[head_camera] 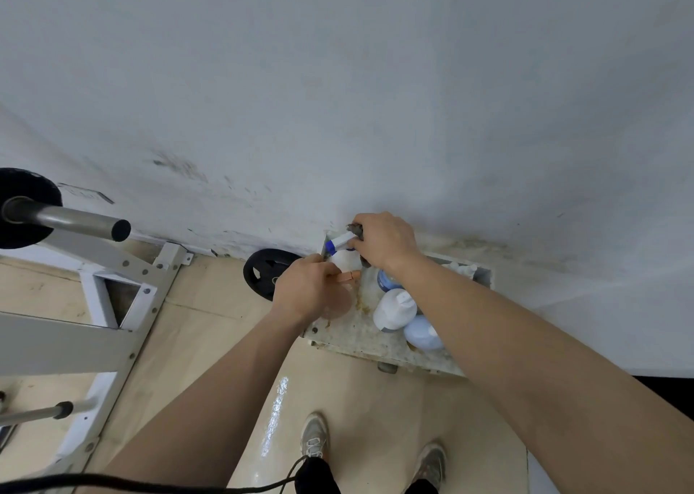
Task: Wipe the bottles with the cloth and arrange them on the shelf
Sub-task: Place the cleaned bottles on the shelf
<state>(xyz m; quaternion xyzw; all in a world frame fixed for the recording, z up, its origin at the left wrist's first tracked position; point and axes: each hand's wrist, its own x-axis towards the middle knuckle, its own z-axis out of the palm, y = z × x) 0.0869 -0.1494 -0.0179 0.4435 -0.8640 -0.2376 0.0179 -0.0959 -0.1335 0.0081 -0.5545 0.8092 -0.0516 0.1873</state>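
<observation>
there, both hands' fingers clamp the spray bottle (343, 253) at the shelf (353, 339) edge — right (383, 242) with cloth (356, 228), left (304, 287) bare.

A scuffed white wall (338, 80) meets glossy beige floor tiles (210, 328) (white weight rack (112, 298) at left).

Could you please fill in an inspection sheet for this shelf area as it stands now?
Surface: small stained shelf against the wall, marks near its middle.
Job's things: white spray bottle with blue-tipped nozzle, being handled; dark cloth bunched in the right hand; white capped bottle, pale blue bottle and blue-labelled bottle standing on the shelf.
Clutter: orange item by the left hand, unidentifiable.
Hands: left hand grips the spray bottle; right hand holds the cloth at the nozzle.
Cables: black cable across the bottom.
Surroundings: weight plate against the wall, barbell rack, scuffed wall.
</observation>
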